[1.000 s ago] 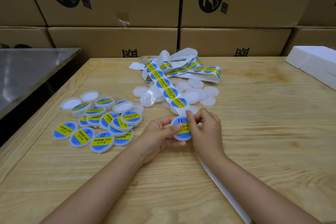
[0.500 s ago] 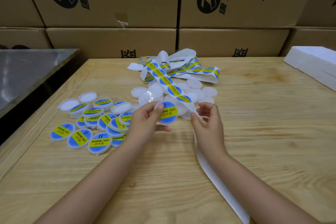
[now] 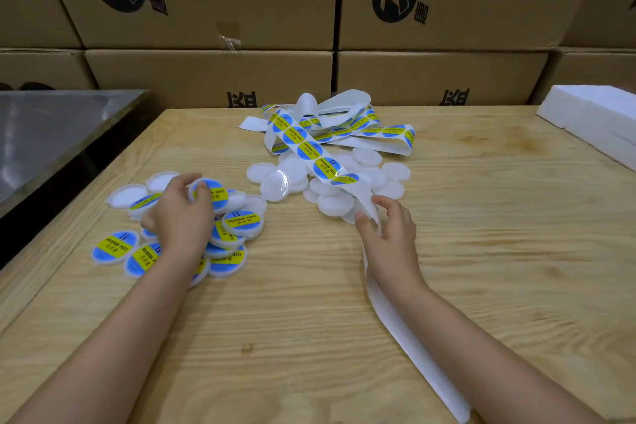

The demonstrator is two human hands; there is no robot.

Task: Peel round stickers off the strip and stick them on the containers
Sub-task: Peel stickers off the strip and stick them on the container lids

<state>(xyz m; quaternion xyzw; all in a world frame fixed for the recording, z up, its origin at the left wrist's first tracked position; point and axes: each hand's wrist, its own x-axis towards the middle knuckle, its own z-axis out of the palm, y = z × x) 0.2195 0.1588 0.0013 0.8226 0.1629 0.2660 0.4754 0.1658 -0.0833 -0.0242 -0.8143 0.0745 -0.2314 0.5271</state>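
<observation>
The left hand (image 3: 182, 217) grips a stickered container (image 3: 213, 192) over the labelled pile (image 3: 241, 224) at the near left, apparently to set it among the done ones; sorting separates finished from bare. The right hand (image 3: 389, 234) loosely pinches the sticker strip (image 3: 309, 151) beside the bare white containers (image 3: 395, 170) in the middle, likely so the next sticker is within reach.

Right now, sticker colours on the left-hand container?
Sticker: blue with a yellow band and dark print; head view.
</observation>
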